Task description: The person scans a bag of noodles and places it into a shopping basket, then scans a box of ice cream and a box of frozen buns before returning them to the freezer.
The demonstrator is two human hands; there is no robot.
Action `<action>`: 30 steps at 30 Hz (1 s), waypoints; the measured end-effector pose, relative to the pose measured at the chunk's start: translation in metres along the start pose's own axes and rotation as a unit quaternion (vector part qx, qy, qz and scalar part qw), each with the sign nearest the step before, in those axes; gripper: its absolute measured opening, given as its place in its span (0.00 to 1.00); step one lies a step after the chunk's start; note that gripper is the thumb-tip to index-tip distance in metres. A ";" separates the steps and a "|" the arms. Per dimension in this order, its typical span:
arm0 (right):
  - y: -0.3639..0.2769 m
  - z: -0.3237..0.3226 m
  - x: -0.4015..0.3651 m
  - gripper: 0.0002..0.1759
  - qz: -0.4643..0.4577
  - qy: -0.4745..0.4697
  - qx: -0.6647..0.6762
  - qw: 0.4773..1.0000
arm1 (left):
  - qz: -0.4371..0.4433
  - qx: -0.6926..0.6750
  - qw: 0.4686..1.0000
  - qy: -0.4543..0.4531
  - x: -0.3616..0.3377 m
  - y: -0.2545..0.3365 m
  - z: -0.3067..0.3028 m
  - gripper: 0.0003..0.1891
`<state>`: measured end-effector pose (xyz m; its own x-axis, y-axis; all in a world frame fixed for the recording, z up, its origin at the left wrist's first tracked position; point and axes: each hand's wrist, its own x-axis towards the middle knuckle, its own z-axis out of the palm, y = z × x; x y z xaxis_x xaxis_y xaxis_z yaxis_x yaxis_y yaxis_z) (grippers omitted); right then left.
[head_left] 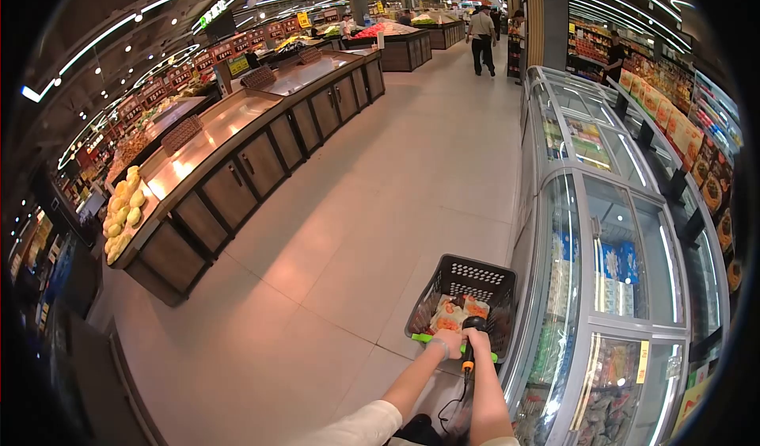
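Note:
A dark plastic shopping basket [484, 273] with perforated walls is in front of me, low beside the freezer. Several clear packs with orange and white contents [450, 313] lie in it. My left hand [446, 344] is closed around the basket's bright green handle [422, 338]. Close against it, my right hand [476, 341] is wrapped round a black corded handheld device [475, 324] with a rounded head and an orange band, perhaps a barcode scanner. Its cord runs down toward my body. Whether the right hand also grips the handle is hidden.
Glass-topped freezers [590, 327] with packaged goods line my right, close to the basket. A long wooden display counter [261, 141] runs along the left, with yellow-green produce [123, 212] at its near end. Tiled floor [356, 208] stretches between them. A person [481, 38] is farther up the aisle.

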<state>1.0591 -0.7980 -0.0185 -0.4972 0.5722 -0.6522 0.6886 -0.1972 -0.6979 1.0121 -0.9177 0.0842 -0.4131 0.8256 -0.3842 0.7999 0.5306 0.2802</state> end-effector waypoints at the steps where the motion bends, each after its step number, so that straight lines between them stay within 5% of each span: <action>1: 0.001 0.001 0.003 0.27 0.003 0.006 -0.001 1.000 | 0.001 0.000 1.000 -0.002 0.000 0.001 -0.002 0.15; 4: 0.001 0.005 0.001 0.08 -0.049 0.066 0.042 0.996 | -0.002 0.002 1.000 -0.008 0.000 0.001 -0.004 0.16; 13: -0.015 0.001 -0.005 0.12 -0.043 0.122 -0.018 0.991 | -0.012 0.000 1.000 -0.020 0.008 -0.001 -0.010 0.15; 17: -0.039 -0.012 -0.028 0.31 0.013 0.031 -0.056 0.998 | -0.007 -0.001 1.000 -0.015 0.016 -0.003 -0.008 0.15; 21: -0.020 -0.002 0.003 0.31 -0.002 0.048 -0.071 0.996 | -0.002 0.002 1.000 -0.020 0.017 -0.002 -0.013 0.15; 30: -0.091 -0.030 -0.091 0.24 0.006 0.053 -0.071 0.996 | -0.001 0.033 0.999 -0.025 0.024 0.000 -0.019 0.19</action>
<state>1.0575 -0.8088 0.1135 -0.4354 0.6530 -0.6197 0.7652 -0.0942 -0.6368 0.9940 -0.8939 0.0920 -0.3940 0.8134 -0.4280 0.8269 0.5169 0.2213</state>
